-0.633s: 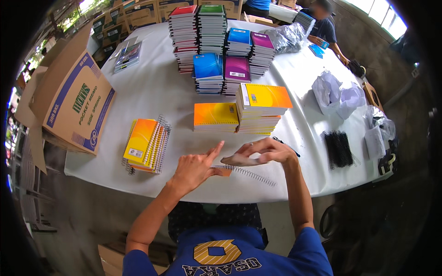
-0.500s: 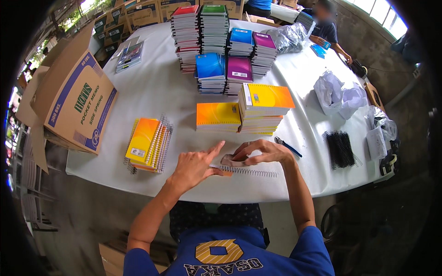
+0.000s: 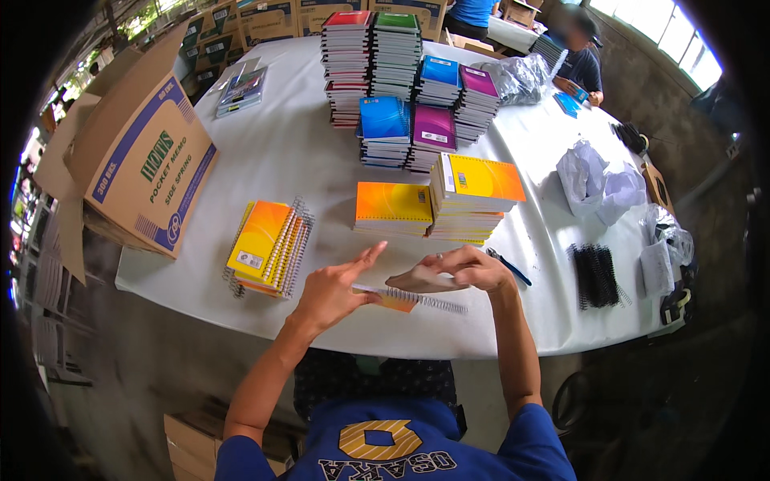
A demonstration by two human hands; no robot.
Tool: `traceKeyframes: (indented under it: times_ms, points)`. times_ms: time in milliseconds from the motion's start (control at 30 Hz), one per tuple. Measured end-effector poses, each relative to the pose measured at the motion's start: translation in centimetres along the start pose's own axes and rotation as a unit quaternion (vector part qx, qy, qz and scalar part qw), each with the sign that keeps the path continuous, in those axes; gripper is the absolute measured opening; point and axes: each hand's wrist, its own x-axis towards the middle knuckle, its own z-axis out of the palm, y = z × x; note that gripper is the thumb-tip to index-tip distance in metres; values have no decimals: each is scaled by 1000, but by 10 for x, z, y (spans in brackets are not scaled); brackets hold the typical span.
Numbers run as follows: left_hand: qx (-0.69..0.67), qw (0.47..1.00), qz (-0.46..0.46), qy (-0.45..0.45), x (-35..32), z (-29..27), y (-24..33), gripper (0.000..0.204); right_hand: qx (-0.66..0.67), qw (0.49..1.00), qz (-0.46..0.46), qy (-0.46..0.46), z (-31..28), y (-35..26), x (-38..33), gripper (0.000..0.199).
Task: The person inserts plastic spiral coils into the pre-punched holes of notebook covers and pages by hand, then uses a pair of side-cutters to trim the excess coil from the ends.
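Near the table's front edge, my left hand (image 3: 330, 293) grips a small orange notebook (image 3: 399, 303) between thumb and fingers, its index finger stretched away. A dark wire coil (image 3: 443, 305) runs along the notebook's edge and sticks out past its right end. Over the coil hovers my right hand (image 3: 469, 268), smeared by motion, its bent fingers on a flat greyish-brown piece (image 3: 417, 280) whose kind I cannot make out. To the left lies a pile of yellow-orange notebooks (image 3: 263, 248) with coils through their edges. Ahead stand stacks of orange notebooks (image 3: 393, 202) and yellow notebooks (image 3: 479, 178).
Pliers (image 3: 510, 267) lie right of my right hand, with a bundle of black coils (image 3: 595, 276) beyond. Tall stacks of red, green, blue and purple notebooks (image 3: 385, 132) rise mid-table. An open carton (image 3: 148, 172) stands left. A person (image 3: 579, 60) sits at the far right.
The coil's free length beyond the notebook looks shorter, and more of the orange notebook shows. My right hand has shifted slightly right. The whole view has also shifted a little.
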Motion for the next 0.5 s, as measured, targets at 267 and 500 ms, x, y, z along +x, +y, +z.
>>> traceKeyframes:
  times_ms: [267,500]
  points:
    - [-283,950,0,130,-4,30,-17,109,152,981,-119,10,0,30,0,50]
    - [-272,951,-11,150,-10,37,-17,109,7,998,-57,-3,6,3,5,47]
